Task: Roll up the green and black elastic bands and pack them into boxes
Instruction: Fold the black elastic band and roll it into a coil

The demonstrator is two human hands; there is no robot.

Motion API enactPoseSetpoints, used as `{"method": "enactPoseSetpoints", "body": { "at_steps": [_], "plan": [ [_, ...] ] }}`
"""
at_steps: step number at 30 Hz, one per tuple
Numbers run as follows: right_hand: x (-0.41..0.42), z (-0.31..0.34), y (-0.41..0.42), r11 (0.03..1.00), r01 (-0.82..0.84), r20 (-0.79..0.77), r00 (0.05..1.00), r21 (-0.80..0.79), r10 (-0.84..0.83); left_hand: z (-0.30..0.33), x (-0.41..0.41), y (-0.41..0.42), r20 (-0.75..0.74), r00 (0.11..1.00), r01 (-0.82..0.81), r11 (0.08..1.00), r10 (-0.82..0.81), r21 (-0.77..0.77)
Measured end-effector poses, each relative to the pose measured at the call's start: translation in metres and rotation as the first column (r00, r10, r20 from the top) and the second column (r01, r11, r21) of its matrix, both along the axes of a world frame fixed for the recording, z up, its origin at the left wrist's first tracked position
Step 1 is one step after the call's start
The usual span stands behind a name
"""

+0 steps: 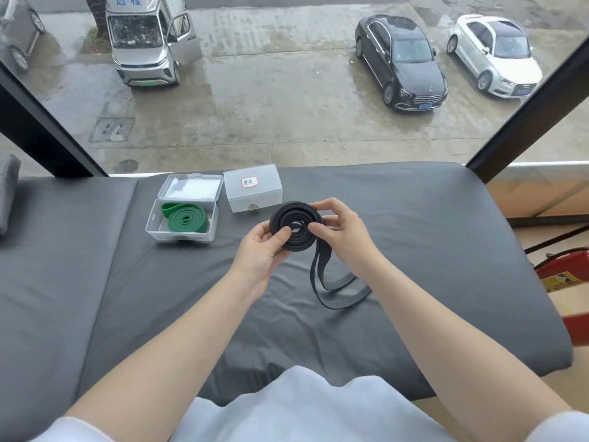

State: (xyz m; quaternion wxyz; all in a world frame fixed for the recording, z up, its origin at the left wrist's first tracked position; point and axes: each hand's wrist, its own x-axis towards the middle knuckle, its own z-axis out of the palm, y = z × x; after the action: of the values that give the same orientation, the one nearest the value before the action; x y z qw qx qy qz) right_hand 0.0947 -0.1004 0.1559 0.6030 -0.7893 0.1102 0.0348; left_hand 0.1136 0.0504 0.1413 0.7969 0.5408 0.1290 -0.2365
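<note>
A black elastic band (294, 215) is partly wound into a flat coil held above the dark grey cushion. My left hand (266, 247) grips the coil from the left, thumb pressed on its face. My right hand (342, 229) pinches the coil's right side. The band's unrolled tail (339, 288) hangs down and loops on the cushion. A rolled green band (185, 219) lies inside an open clear plastic box (159, 231) at the left. A shut clear box (253, 199) with a red-bordered label stands just beyond the coil.
The dark grey cushion (430, 250) spans the view, with a seam at the left. A grey folded cloth (8, 193) sits at the far left edge. A window with black frames lies behind. Red objects (564, 275) stand right of the cushion.
</note>
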Motion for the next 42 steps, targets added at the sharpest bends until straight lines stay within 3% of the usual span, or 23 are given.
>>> {"method": "enactPoseSetpoints", "body": {
  "at_steps": [2,4,7,11,14,16,19,22,27,32,37,39,42],
  "plan": [
    [0.0,0.002,-0.007,0.999,-0.037,-0.006,0.999,-0.029,0.036,-0.001,-0.002,0.001,-0.033,0.996,0.086,0.996,-0.086,-0.01],
    [-0.001,0.005,-0.017,0.991,-0.116,-0.033,0.993,-0.071,0.114,0.001,-0.001,0.006,-0.027,0.97,0.243,0.965,-0.242,0.102],
    [0.0,0.014,-0.034,0.948,-0.255,-0.051,0.967,-0.19,0.25,0.011,0.007,0.009,0.053,0.861,0.436,0.787,-0.506,0.437],
    [0.005,0.023,-0.042,0.708,-0.512,-0.154,0.848,-0.487,0.507,0.032,0.017,-0.005,0.077,0.736,0.491,0.608,-0.673,0.624],
    [0.006,0.027,-0.044,0.73,-0.523,-0.213,0.85,-0.439,0.481,0.039,0.019,-0.016,0.055,0.645,0.475,0.456,-0.762,0.752],
    [0.005,0.024,-0.048,0.802,-0.477,-0.217,0.879,-0.359,0.425,0.036,0.019,-0.02,0.072,0.668,0.465,0.492,-0.74,0.736],
    [0.005,0.017,-0.054,0.891,-0.368,-0.156,0.929,-0.268,0.336,0.03,0.016,-0.022,0.149,0.779,0.395,0.661,-0.609,0.638],
    [0.003,0.01,-0.061,0.918,-0.372,-0.104,0.927,-0.134,0.36,0.025,0.011,-0.023,0.233,0.869,0.271,0.812,-0.437,0.516],
    [0.0,0.006,-0.061,0.966,-0.259,0.053,0.964,-0.021,0.26,0.021,0.008,-0.018,0.257,0.946,0.101,0.933,-0.197,0.345],
    [-0.003,0.001,-0.046,0.975,-0.192,0.098,0.974,-0.108,0.202,0.018,0.005,-0.02,0.235,0.971,-0.021,0.966,-0.042,0.257],
    [-0.004,0.009,-0.046,0.937,-0.218,0.111,0.96,-0.271,0.255,0.017,0.005,-0.015,0.325,0.942,-0.018,0.954,-0.084,0.298],
    [-0.004,0.012,-0.049,0.936,-0.23,0.092,0.961,-0.268,0.262,0.02,0.007,-0.012,0.361,0.927,-0.023,0.946,-0.101,0.325],
    [-0.01,0.009,-0.05,0.975,-0.176,0.075,0.98,-0.136,0.187,0.021,0.008,-0.012,0.373,0.921,-0.019,0.946,-0.109,0.324]
  ]
}}
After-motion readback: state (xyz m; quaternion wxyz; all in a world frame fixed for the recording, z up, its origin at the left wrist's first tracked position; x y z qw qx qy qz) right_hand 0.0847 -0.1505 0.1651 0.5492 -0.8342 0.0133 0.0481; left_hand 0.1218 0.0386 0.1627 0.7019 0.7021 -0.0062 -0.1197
